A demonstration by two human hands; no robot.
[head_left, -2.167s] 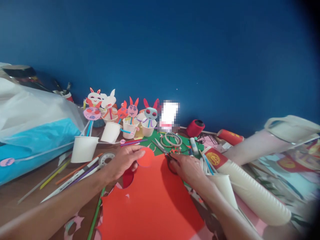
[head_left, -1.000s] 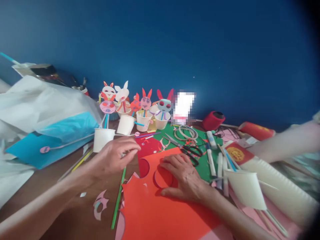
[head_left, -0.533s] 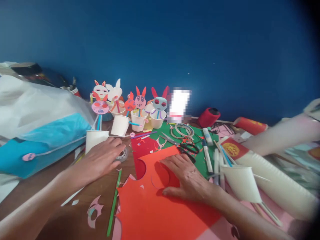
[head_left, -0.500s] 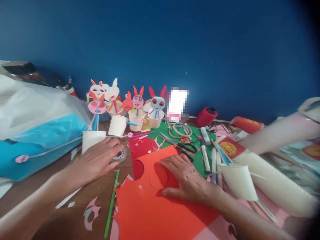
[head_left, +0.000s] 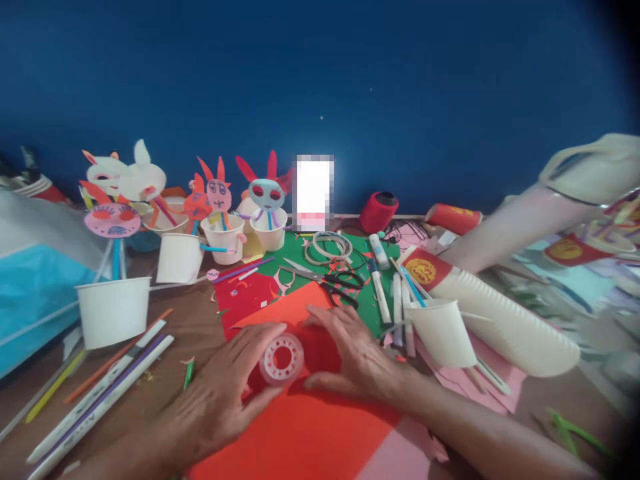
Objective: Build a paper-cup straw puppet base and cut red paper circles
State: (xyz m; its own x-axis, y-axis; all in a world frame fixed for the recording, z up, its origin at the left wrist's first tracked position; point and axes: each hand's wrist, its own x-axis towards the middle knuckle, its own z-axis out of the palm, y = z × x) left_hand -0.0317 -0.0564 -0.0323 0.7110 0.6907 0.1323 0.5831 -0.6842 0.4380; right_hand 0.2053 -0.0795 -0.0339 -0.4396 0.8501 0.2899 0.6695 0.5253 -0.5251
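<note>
A clear tape roll [head_left: 281, 360] with a ring of holes lies over the orange-red paper [head_left: 300, 427]. Curved around its left side is my left hand [head_left: 233, 380], fingers and thumb closed on it. My right hand [head_left: 353, 357] rests on the same paper just right of the roll, fingers and thumb spread with nothing between them. Beyond my hands, black-handled scissors [head_left: 333, 279] lie on green paper [head_left: 295, 257], their blades pointing left. A red sheet [head_left: 245, 293] shows to the left of the scissors.
White cups [head_left: 114, 313] with paper animal puppets stand at the back left. Markers [head_left: 100, 393] lie at the left. A lit screen [head_left: 313, 190] stands against the wall. On the right are a tilted cup [head_left: 443, 333], stacked cups [head_left: 505, 327], glue [head_left: 379, 250] and pens [head_left: 381, 293].
My left hand has moved right with the tape roll, from beside the cups onto the orange-red paper. The view has turned right. My right hand still rests on the paper.
</note>
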